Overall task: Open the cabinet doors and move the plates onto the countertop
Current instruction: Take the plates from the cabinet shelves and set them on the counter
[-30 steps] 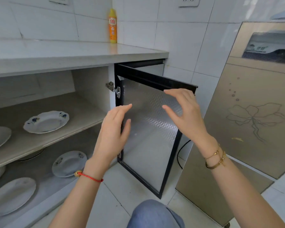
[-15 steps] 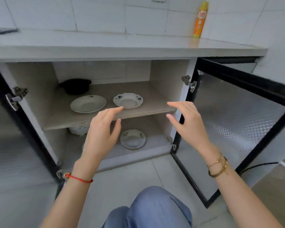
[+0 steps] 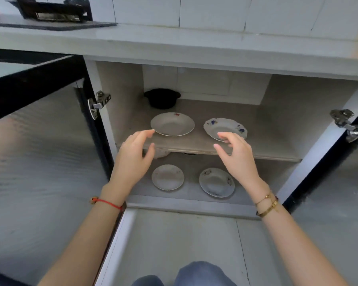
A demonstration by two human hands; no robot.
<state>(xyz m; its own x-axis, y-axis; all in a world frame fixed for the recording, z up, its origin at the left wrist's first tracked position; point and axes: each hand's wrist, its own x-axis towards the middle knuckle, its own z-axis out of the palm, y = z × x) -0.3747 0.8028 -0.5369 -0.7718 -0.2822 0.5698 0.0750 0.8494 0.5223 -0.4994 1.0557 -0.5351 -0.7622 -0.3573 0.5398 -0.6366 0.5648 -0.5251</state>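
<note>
Fingers (image 3: 145, 134) of both hands, loosely spread and empty, have swung from the right door to the 2 upper-shelf plates (image 3: 172, 124); lifting comes next.

Since a second ago the view swings left from the right cabinet door (image 3: 339, 193) to face the open cabinet squarely. Both hands advance to the upper shelf's (image 3: 194, 144) front edge: the left hand (image 3: 132, 159) nears the plain plate (image 3: 172, 123), the right hand (image 3: 237, 155) reaches the blue-flowered plate (image 3: 225, 127).
</note>
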